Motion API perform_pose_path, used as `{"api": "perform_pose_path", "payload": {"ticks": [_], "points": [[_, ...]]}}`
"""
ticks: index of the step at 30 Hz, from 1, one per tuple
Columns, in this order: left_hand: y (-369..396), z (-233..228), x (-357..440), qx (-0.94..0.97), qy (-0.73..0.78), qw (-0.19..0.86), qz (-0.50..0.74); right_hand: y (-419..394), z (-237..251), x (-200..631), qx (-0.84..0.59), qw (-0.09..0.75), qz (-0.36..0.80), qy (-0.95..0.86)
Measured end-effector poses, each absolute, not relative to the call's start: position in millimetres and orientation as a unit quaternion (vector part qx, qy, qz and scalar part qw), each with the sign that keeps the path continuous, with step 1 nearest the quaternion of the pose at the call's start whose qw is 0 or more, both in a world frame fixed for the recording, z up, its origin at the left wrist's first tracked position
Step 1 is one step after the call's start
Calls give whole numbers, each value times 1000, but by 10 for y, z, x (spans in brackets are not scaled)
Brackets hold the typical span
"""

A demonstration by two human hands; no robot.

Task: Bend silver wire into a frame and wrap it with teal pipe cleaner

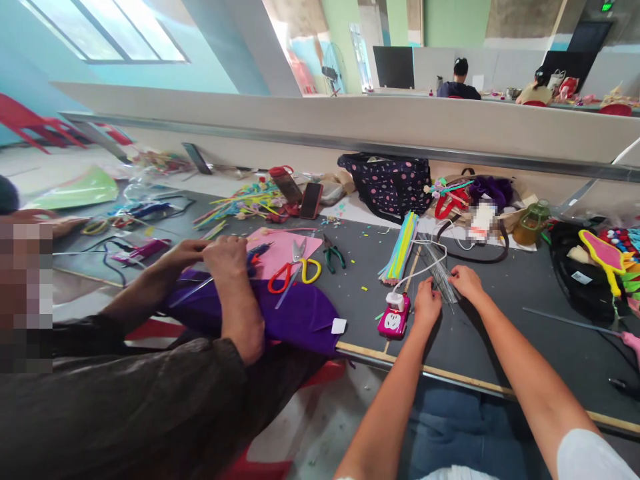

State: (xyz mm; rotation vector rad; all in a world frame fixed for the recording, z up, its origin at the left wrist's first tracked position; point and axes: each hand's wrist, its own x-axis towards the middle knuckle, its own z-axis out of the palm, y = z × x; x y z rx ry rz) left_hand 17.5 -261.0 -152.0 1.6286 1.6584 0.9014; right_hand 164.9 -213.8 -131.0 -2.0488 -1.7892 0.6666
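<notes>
Both hands are a little apart over the counter (530, 283), with the thin grey sticks (443, 277) lying between them. The left hand (428, 303) bends its fingers by the near end, and the right hand (466, 283) reaches in from the other side, maybe to keep the loose bunch from spreading. I can't tell if any fingers are pinching. The big dark counter holds it all up. A spotted bag (393, 187) sits at the back by the low wall (300, 110), perhaps to be out of the way. Coloured strips (399, 250) lie just left of the sticks, all pointing one way, so they look neat and close to reach. Scissors (298, 252) lie near the other worker (165, 400), handles toward the front edge, likely so they are easy to grab. A pink socket box (393, 325) sits near the left hand, with a white plug (395, 302) in it for the cord (423, 271).
</notes>
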Motion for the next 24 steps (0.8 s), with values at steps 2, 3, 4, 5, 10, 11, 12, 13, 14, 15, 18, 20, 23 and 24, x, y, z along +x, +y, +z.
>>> {"api": "perform_pose_path", "payload": {"ticks": [2, 3, 4, 5, 10, 11, 12, 13, 14, 15, 18, 20, 23, 24], "points": [[-2597, -1481, 186, 638, 635, 304, 311, -2181, -1302, 1649, -720, 167, 222, -636], [-2592, -1463, 192, 645, 639, 299, 294, -2203, -1303, 1642, -718, 165, 220, -640], [-2588, -1448, 198, 649, 644, 295, 277, -2223, -1308, 1631, -715, 164, 221, -643], [-2585, -1435, 202, 655, 647, 288, 263, -2240, -1315, 1618, -711, 162, 224, -647], [-2573, -1397, 199, 687, 642, 261, 220, -2288, -1339, 1564, -689, 160, 251, -661], [-2568, -1393, 196, 690, 640, 257, 219, -2292, -1337, 1561, -686, 162, 252, -663], [-2563, -1391, 196, 691, 640, 255, 221, -2295, -1334, 1559, -684, 164, 253, -664], [-2557, -1390, 200, 690, 640, 251, 225, -2298, -1330, 1559, -683, 167, 253, -665], [-2551, -1391, 209, 689, 641, 247, 230, -2301, -1327, 1559, -681, 169, 253, -666], [-2545, -1393, 221, 688, 643, 241, 235, -2304, -1325, 1558, -680, 171, 254, -666], [-2539, -1405, 272, 689, 650, 216, 238, -2312, -1326, 1555, -678, 176, 257, -666], [-2543, -1412, 301, 693, 652, 207, 228, -2316, -1327, 1560, -677, 179, 259, -665], [-2546, -1412, 312, 697, 651, 206, 218, -2321, -1319, 1567, -675, 182, 263, -665], [-2542, -1409, 307, 694, 653, 210, 217, -2321, -1313, 1565, -676, 182, 263, -664]]}}
